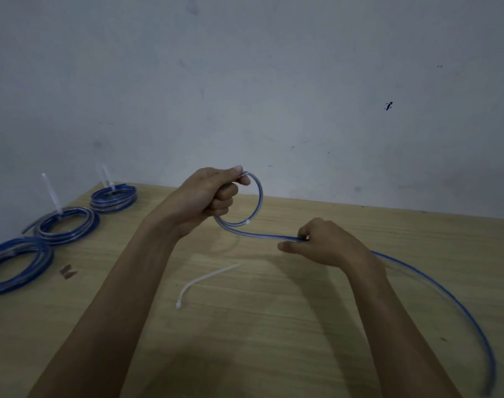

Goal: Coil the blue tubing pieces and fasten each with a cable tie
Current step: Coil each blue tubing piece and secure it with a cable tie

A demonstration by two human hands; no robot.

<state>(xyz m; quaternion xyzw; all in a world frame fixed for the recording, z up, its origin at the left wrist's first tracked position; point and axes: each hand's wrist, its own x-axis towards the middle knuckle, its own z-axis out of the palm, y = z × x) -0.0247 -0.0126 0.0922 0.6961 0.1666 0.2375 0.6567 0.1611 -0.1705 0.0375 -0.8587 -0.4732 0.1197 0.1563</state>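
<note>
A length of clear tubing with a blue stripe, the blue tubing, forms one small loop above the wooden table. My left hand is closed around the top of that loop, thumb pressing the tube end. My right hand pinches the tube just past the loop, and the long remainder arcs off to the right and down past the table's front right. A loose white cable tie lies flat on the table below my hands.
Three finished blue coils lie along the table's left side: one at the back, one in the middle, one nearest. White tie tails stick up from the two farther coils. A grey wall stands behind the table.
</note>
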